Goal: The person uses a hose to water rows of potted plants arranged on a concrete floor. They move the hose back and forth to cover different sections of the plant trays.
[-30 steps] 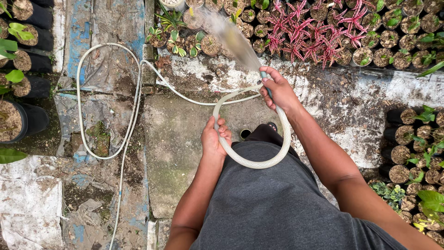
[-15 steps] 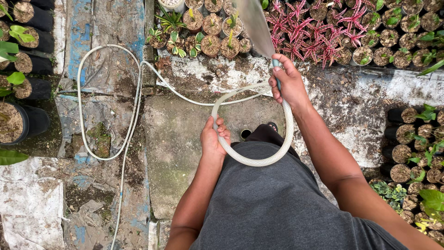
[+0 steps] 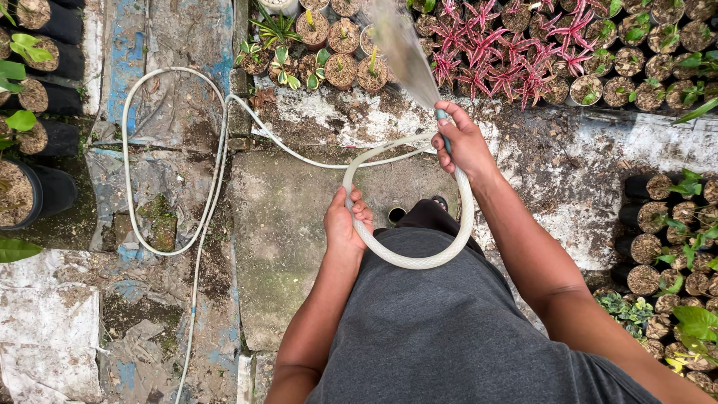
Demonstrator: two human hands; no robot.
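The right hand (image 3: 462, 142), just above the middle of the frame, is wrapped tight around the end of a white garden hose (image 3: 419, 258), and a spray of water (image 3: 400, 49) fans from it toward the top of the frame, over small potted plants (image 3: 340, 67) beside red-leaved ones (image 3: 508, 52). The left hand (image 3: 345, 223), near the centre, has its fingers curled round the same hose, which loops in front of the grey shirt (image 3: 449, 329). More hose lies coiled on the cracked concrete floor (image 3: 284, 224) at upper left.
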